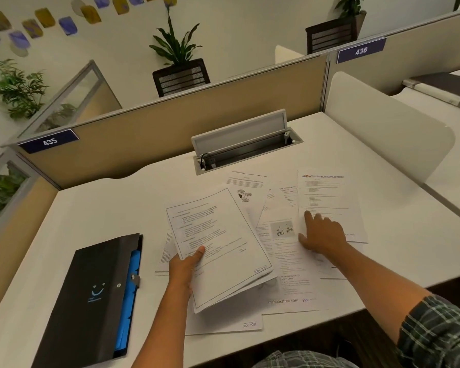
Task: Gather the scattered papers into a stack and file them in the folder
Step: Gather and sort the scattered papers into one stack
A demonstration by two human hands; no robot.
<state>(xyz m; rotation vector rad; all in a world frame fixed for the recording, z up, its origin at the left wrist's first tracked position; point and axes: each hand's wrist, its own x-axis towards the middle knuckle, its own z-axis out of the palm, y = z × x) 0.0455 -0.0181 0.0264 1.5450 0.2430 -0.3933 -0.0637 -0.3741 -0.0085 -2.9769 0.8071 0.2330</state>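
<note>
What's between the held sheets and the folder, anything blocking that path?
Nothing visible. The left hand grips the sheets, and bare desk lies between them and the black folder to the left. The folder's flap looks closed with its clasp, so it needs opening first.

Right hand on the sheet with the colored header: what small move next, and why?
Probably slide that sheet under the right hand toward the papers the left hand holds; it lies flat, apart, and ungathered.
</note>
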